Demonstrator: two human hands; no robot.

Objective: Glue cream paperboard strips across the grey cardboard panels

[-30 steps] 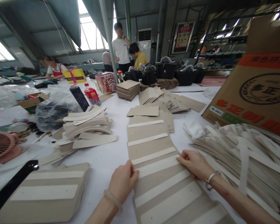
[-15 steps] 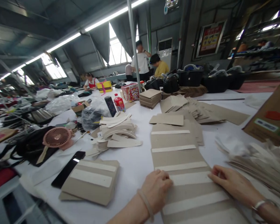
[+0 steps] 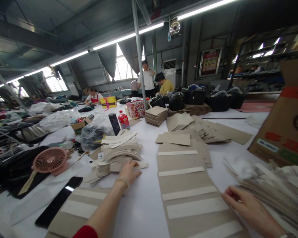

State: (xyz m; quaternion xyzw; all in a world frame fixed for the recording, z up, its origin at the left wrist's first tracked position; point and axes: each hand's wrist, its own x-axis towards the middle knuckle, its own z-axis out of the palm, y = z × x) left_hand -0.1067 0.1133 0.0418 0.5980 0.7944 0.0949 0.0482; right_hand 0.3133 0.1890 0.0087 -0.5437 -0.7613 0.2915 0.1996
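Observation:
Overlapping grey-brown boards (image 3: 181,181) with white strips run down the table in front of me. My left hand (image 3: 129,173), fingers apart, reaches to the near edge of a pile of curved off-white pieces (image 3: 121,145). At the right edge of the boards is my right hand (image 3: 234,198), its thumb and fingertips pinched together; what they hold, if anything, is too small to name. Under my left forearm lies a stack of boards with white strips (image 3: 76,208), partly hidden.
A black phone (image 3: 59,201) and a pink fan (image 3: 51,160) lie at the left. Stacked boards (image 3: 156,115) and a red bottle (image 3: 124,120) stand farther back. Strip piles (image 3: 273,188) and a carton (image 3: 283,132) are at the right. Several people work beyond.
My left hand has left the striped boards and moved left and forward to the curved pieces. My right hand stays by the boards' right edge. The view has shifted.

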